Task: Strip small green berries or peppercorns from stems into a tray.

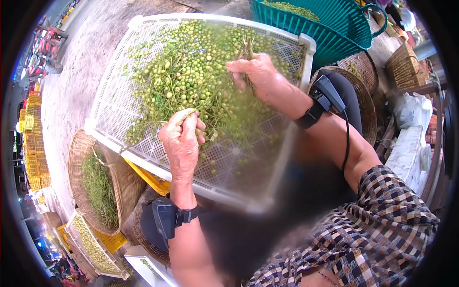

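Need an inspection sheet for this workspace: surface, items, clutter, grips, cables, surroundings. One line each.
Surface: white mesh tray, its lower right part hazy in view.
Items: green berries heaped on the tray, many still on stems.
Clutter: wicker basket of green stalks at left; teal basket at upper right, some berries inside.
Grips: left grip closed over the tray, anything held unclear; right grip closed around a bunch of stems.
Cables: black cable hanging from the right wrist box.
Surroundings: grey floor; yellow crates stacked at far left; white bag at right.
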`<control>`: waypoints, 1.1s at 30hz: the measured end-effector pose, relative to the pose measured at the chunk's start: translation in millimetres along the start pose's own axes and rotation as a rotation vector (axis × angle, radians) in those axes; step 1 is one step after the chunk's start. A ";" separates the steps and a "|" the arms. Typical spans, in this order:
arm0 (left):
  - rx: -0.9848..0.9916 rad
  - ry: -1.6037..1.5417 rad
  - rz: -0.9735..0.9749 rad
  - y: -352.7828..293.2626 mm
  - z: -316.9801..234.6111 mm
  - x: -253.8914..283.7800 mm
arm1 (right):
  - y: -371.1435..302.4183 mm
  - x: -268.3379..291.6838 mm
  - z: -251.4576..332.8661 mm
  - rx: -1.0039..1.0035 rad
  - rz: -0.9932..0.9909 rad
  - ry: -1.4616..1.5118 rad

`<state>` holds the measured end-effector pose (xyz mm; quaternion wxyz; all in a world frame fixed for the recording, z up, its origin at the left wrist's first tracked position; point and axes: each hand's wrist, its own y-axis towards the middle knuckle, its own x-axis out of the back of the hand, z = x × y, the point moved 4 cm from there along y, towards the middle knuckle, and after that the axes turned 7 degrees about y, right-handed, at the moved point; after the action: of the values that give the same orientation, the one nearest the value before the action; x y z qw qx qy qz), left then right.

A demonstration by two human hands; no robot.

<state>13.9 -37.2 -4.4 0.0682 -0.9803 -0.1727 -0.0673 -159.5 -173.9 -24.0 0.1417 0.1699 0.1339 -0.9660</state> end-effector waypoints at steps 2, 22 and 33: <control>-0.036 0.046 0.012 -0.8 -3.0 -2.1 | 0.0 -0.6 0.0 0.006 -0.007 0.040; 0.256 -0.125 -0.175 8.2 14.1 7.7 | -16.2 -9.6 28.4 0.090 -0.035 -0.109; -0.011 0.067 0.145 6.0 0.2 -28.3 | -17.1 -21.7 -8.6 -0.295 0.009 0.304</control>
<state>-10.3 -52.1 -9.7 0.0730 -0.9878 -0.0984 -0.0962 -142.9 -150.5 -20.3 0.1476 0.2918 0.2927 -0.8985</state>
